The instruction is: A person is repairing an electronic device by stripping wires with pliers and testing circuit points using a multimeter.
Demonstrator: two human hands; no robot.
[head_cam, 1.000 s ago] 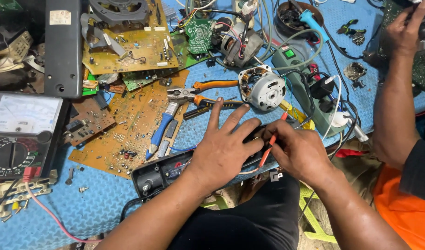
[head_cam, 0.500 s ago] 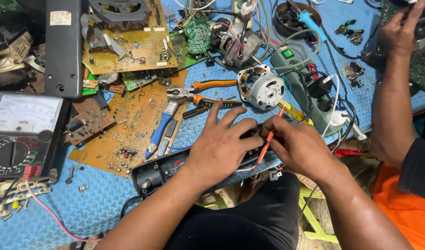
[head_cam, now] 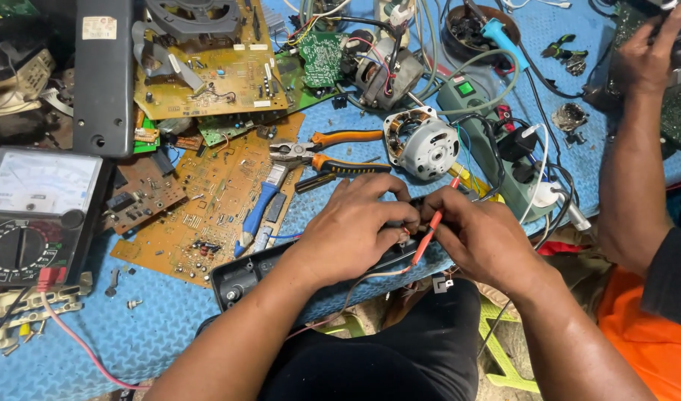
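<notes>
My left hand [head_cam: 355,226] rests on a long black plastic device [head_cam: 244,273] lying at the near edge of the blue bench, fingers curled over its middle. My right hand [head_cam: 477,238] pinches a thin red probe [head_cam: 428,232] and holds its tip against the device, right beside my left fingertips. The part of the device under both hands is hidden. A thin red wire [head_cam: 340,304] trails from the device down toward my lap.
An analog multimeter [head_cam: 32,215] with a red lead sits at left. Brown circuit boards [head_cam: 207,200], orange-handled pliers [head_cam: 329,152], a small motor [head_cam: 422,142] and a green power strip [head_cam: 496,148] crowd the bench. Another person's arm [head_cam: 630,148] reaches in at right.
My right hand has shifted the red probe slightly, now angled closer to my left fingertips. The other person's hand stays at the top right.
</notes>
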